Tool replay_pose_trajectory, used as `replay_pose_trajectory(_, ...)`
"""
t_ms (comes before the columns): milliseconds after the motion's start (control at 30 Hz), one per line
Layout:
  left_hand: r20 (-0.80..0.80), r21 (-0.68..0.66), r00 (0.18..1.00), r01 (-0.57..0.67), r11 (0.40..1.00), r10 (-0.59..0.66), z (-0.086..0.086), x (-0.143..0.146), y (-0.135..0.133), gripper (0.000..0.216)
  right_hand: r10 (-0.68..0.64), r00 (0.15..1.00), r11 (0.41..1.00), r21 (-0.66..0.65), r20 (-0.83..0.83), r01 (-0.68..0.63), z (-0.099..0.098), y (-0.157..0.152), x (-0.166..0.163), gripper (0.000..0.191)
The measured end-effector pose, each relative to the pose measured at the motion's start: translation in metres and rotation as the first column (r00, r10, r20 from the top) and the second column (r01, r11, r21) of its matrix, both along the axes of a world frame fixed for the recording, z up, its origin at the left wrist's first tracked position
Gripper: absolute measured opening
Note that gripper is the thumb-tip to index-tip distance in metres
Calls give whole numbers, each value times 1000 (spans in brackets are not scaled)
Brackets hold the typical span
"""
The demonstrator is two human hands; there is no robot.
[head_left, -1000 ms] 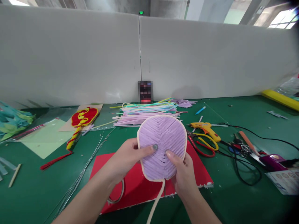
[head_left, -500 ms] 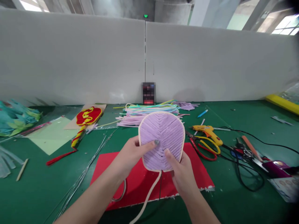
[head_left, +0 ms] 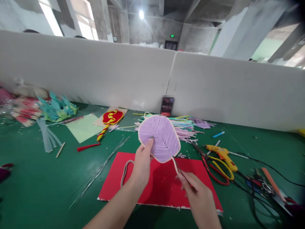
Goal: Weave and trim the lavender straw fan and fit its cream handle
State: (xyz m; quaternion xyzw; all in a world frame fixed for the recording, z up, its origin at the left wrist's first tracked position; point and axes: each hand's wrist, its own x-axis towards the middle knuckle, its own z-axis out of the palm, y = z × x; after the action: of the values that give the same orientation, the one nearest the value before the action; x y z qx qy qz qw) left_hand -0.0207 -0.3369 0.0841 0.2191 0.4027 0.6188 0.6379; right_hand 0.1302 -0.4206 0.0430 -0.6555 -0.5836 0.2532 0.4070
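Note:
My left hand (head_left: 143,160) grips the lower left of a lilac fan-shaped panel (head_left: 164,136), thumb on its front and fingers behind. Rows of lilac pipe cleaners slant to a central seam on the panel, and a cream edging runs round it. From its lower edge hangs a cream pipe cleaner tail (head_left: 175,166), with a thin dark wire beside it. My right hand (head_left: 194,187) is closed on this tail below the panel; its fingertips are partly hidden. Under both hands lies a red board (head_left: 162,190) with a loop of pale cord (head_left: 124,173) on it.
Bundled pipe cleaners (head_left: 186,135) lie behind the panel. On the right are scissors (head_left: 218,170), a yellow glue gun (head_left: 222,156) with its cable, and pliers (head_left: 265,189). Leftward are thin wires (head_left: 100,170), a red-and-yellow fan (head_left: 113,117) and green paper (head_left: 83,127).
My right hand has left the panel's lower right and gone down to the cream tail. The panel has tilted and now stays in my left hand alone. The view has swung left and up.

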Motion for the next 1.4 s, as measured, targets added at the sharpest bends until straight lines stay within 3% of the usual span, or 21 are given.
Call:
replay_pose_trajectory(100,59,-13,997,-58,998,59,-14,10,-5,30,-141,961,969,233,238,85,-11,-1,17,25)
replay_pose_trajectory(233,110,-40,987,-112,993,116,-35,23,-1,34,-166,887,895,443,431,-48,-21,13,33,21)
replay_pose_trajectory(467,143,-23,973,-180,983,181,-51,25,6,36,-155,785,835,504,600,-220,-21,40,47,18)
replay_pose_trajectory(700,224,-66,962,-143,987,155,-59,24,9,35,-242,553,720,530,797,-449,-31,46,58,18)
replay_pose_trajectory(867,181,-42,974,-132,990,138,-61,25,9,36,-255,551,722,535,795,-439,-40,42,59,23)
replay_pose_trajectory(967,99,3,984,-146,989,145,-58,21,10,40,-183,649,741,538,738,-402,-40,41,58,21)
replay_pose_trajectory(1033,44,39,990,-138,990,136,-56,18,10,42,-66,759,809,480,647,-339,-36,41,58,21)
replay_pose_trajectory(1100,18,73,994,-112,991,111,-53,15,8,43,94,867,903,325,490,-282,-28,42,59,23)
replay_pose_trajectory(1167,17,94,997,-78,993,77,-51,15,6,44,247,931,951,116,270,-286,-17,43,62,24)
replay_pose_trajectory(1267,7,103,999,-37,994,36,-49,17,2,45,337,935,930,-116,-109,-349,-4,45,67,28)
replay_pose_trajectory(1400,-43,67,998,-31,997,34,-49,22,0,44,273,836,842,-302,-475,-447,0,48,72,37)
